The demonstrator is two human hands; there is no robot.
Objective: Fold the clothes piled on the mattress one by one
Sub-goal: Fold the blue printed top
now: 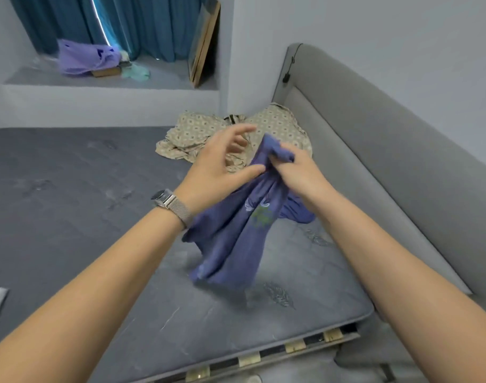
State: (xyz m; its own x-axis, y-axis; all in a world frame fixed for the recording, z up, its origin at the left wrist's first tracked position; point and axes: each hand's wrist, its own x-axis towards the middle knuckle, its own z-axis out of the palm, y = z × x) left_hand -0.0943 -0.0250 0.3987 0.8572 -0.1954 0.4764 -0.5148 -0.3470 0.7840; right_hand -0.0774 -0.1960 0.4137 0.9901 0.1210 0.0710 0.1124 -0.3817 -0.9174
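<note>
The right hand point(297, 172) grips a bunched edge of a blue garment point(236, 239), holding it up over the grey mattress point(70, 189). The left hand point(219, 161) is beside it with fingers spread, holding nothing. A beige patterned garment point(192, 134) lies crumpled behind them near the headboard point(374, 134).

left arm point(98, 272): bare from wrist to the frame edge, no sleeve in view
right arm point(388, 261): bare likewise, no sleeve, nothing worn
watch point(161, 195): on the left wrist, dark face in a silver case
watch band point(178, 210): silver metal mesh, wrapped round the wrist
</note>
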